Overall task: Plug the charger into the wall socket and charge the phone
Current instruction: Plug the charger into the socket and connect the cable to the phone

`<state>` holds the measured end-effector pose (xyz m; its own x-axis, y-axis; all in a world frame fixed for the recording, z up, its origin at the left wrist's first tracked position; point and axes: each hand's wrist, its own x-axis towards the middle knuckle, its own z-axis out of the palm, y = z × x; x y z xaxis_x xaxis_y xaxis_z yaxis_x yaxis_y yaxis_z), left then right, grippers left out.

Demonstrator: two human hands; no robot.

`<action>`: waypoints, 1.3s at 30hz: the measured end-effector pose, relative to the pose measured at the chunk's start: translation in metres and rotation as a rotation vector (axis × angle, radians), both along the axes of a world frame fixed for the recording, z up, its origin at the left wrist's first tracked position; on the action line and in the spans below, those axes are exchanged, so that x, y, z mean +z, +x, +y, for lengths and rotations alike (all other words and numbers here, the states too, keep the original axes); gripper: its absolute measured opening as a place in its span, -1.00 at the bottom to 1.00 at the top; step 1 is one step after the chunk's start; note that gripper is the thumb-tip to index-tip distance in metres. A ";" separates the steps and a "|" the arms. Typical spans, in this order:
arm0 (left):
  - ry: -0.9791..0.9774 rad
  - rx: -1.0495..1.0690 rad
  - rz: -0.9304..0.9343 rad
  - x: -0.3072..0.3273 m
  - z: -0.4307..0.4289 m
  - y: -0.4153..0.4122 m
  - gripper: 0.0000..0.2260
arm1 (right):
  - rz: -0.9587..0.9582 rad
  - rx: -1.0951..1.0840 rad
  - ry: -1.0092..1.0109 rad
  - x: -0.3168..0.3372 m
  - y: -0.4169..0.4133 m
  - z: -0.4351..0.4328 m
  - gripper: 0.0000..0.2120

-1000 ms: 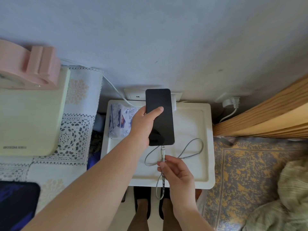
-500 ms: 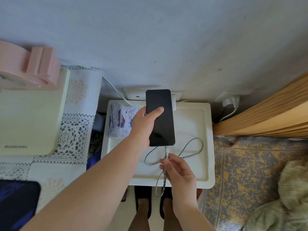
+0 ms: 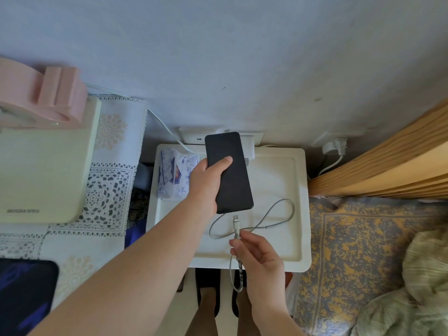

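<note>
My left hand [image 3: 206,183] holds a black phone [image 3: 229,173], screen dark, upright above the white tray table [image 3: 300,214]. My right hand [image 3: 259,258] pinches the grey charging cable [image 3: 278,214] just behind its connector [image 3: 235,220]. The connector tip points up at the phone's bottom edge, with a small gap between them. The cable loops on the tray and hangs below my right hand. A white charger block [image 3: 249,147] sits at the wall socket [image 3: 194,137] behind the phone, partly hidden.
A tissue pack [image 3: 174,175] lies on the tray's left side. A lace-covered table [image 3: 109,190] at left carries a cream box [image 3: 43,166] and a pink object [image 3: 41,95]. A second plug [image 3: 335,146] is in the wall at right, beside a wooden bed frame [image 3: 388,166] and patterned bedding [image 3: 363,251].
The cable connector was at the phone's bottom edge; now it sits lower with a gap. My right hand has moved down and slightly away. The phone has stayed in place.
</note>
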<state>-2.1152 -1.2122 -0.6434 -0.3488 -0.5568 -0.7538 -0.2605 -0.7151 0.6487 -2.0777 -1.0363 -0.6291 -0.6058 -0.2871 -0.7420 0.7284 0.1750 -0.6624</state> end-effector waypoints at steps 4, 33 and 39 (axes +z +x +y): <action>0.027 0.006 0.009 -0.002 0.002 0.001 -0.85 | 0.009 -0.006 -0.001 0.001 -0.003 -0.003 -0.84; 0.041 0.015 0.006 0.001 0.003 0.004 -0.88 | -0.009 -0.042 -0.017 0.009 -0.001 -0.002 -0.84; 0.008 -0.020 0.019 0.004 0.005 0.002 -0.85 | 0.005 -0.046 -0.017 0.009 -0.004 -0.004 -0.85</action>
